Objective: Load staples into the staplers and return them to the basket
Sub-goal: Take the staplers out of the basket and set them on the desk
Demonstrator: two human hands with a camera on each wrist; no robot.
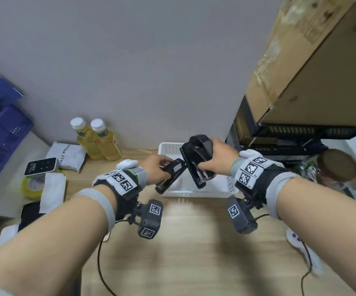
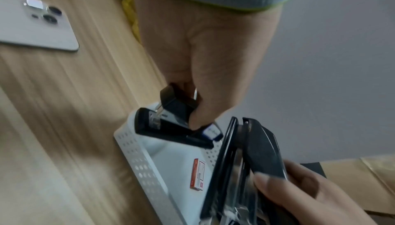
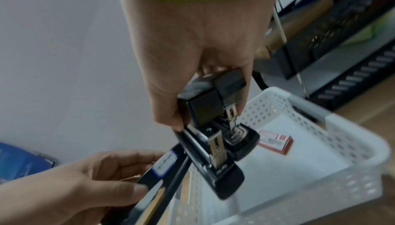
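Left hand (image 1: 154,167) grips one black stapler (image 1: 170,175); right hand (image 1: 220,159) clamps two staplers (image 1: 198,161), all held above the white basket (image 1: 232,184). Rigid, hinged, fairly heavy, smooth: best grasped across the body, clear of the hinge.

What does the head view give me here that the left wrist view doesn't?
Only the head view shows the two yellow bottles by the wall, the toast bread pack and the cardboard box at upper right. Only the left wrist view shows the red staple box lying in the basket, and a phone face down on the table. Both show the left hand gripping one black stapler and the right hand gripping two others above the basket.
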